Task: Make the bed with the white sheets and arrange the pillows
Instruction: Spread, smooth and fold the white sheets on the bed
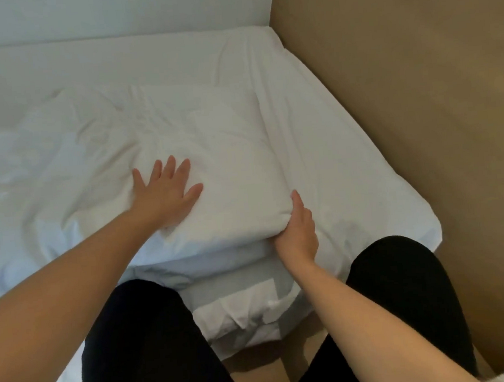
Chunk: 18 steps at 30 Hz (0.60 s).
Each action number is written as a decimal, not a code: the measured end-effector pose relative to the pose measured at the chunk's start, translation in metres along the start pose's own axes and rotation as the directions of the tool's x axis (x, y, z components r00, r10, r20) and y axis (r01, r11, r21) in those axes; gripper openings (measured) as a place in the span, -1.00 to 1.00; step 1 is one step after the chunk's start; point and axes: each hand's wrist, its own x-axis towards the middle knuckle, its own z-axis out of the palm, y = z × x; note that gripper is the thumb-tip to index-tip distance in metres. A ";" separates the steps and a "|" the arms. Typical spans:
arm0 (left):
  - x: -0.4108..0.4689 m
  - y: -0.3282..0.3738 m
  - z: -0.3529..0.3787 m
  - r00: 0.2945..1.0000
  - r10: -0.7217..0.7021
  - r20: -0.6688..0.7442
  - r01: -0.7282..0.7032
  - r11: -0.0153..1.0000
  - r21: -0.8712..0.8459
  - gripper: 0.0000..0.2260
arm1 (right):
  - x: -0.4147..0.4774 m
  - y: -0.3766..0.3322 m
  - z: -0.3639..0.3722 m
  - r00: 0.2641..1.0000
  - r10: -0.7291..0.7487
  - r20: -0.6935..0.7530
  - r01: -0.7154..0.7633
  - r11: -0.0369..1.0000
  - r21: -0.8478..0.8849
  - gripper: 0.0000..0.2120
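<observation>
- Nearest, two knees in black trousers (154, 343), planted at the corner of the bed (396, 197), one on either side of the bunched white bedding.
- Between the knees, a folded wad of white sheets (242, 315) with its creased edge hanging over the mattress corner.
- Just above that, right hand (297, 229) closed on the near right corner of a white pillow (211, 151), thumb pointing up along its side, fingers tucked underneath and out of sight.
- Left of it, left hand (166, 191) open, fingers spread, palm pressed flat on top of the pillow near its front edge.
- Pillow lying on the bed in front of the knees, its far part wrinkled and merging with a rumpled white cover (46, 164) on the left.
- Beyond, smooth fitted sheet (296, 75) stretched to the far right corner of the mattress.
- Farthest, pale white wall (110, 12) behind the bed and a tan wall (401, 73) tight along its right side.
</observation>
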 end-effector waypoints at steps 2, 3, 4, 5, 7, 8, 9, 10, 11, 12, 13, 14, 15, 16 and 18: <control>-0.004 0.007 -0.002 1.000 -0.002 0.014 0.002 1.000 -0.008 -0.37 | 0.009 -0.009 0.001 0.998 0.002 -0.068 -0.005 0.999 -0.038 -0.66; -0.006 0.011 -0.003 1.000 0.000 0.022 0.000 1.000 -0.015 -0.37 | 0.014 -0.012 -0.009 0.995 -0.048 -0.087 0.039 0.994 -0.103 -0.76; -0.008 0.013 -0.003 1.000 -0.006 0.027 0.006 1.000 -0.022 -0.37 | 0.021 -0.013 -0.022 0.991 -0.104 -0.088 0.088 0.981 -0.175 -0.80; -0.009 0.014 -0.003 0.999 -0.022 0.028 0.023 0.999 -0.022 -0.36 | 0.028 -0.012 -0.037 0.985 -0.151 -0.085 0.128 0.965 -0.230 -0.82; -0.012 0.010 -0.003 0.997 -0.065 0.042 0.063 0.998 0.028 -0.33 | 0.037 0.000 -0.059 0.989 -0.121 -0.080 0.096 0.962 -0.256 -0.90; -0.014 0.007 -0.002 0.995 -0.080 0.058 0.076 0.994 0.074 -0.31 | 0.034 0.007 -0.063 0.995 -0.068 -0.075 0.049 0.971 -0.233 -0.93; -0.017 0.004 0.001 0.993 -0.096 0.064 0.088 0.990 0.112 -0.30 | 0.033 0.013 -0.061 0.997 -0.026 -0.066 0.011 0.976 -0.216 -0.95; -0.019 0.001 0.004 0.992 -0.112 0.060 0.104 0.986 0.130 -0.30 | 0.032 0.017 -0.057 0.999 -0.014 -0.050 0.002 0.974 -0.228 -0.95; -0.022 0.000 0.007 0.991 -0.121 0.054 0.114 0.985 0.130 -0.30 | 0.033 0.018 -0.053 0.999 -0.019 -0.033 0.009 0.966 -0.259 -0.94; -0.024 0.002 0.010 0.991 -0.120 0.056 0.112 0.986 0.123 -0.30 | 0.038 0.019 -0.052 0.999 -0.020 -0.025 0.012 0.958 -0.285 -0.94; -0.027 0.004 0.011 0.992 -0.108 0.066 0.099 0.988 0.122 -0.30 | 0.045 0.017 -0.055 1.000 0.007 -0.020 -0.013 0.951 -0.308 -0.92; -0.028 0.007 0.011 0.993 -0.090 0.081 0.079 0.988 0.132 -0.30 | 0.052 0.015 -0.061 0.998 0.055 0.003 -0.051 0.941 -0.334 -0.90; -0.028 0.008 0.010 0.993 -0.073 0.088 0.059 0.988 0.146 -0.30 | 0.058 0.015 -0.066 0.991 0.113 0.065 -0.082 0.928 -0.364 -0.83; -0.028 0.005 0.008 0.995 -0.067 0.075 0.055 0.986 0.155 -0.31 | 0.065 0.014 -0.070 0.970 0.151 0.189 -0.065 0.916 -0.395 -0.68; -0.027 -0.012 -0.004 0.994 -0.112 -0.020 0.114 0.978 0.172 -0.38 | 0.072 0.002 -0.084 0.827 0.119 0.549 0.094 0.934 -0.345 -0.13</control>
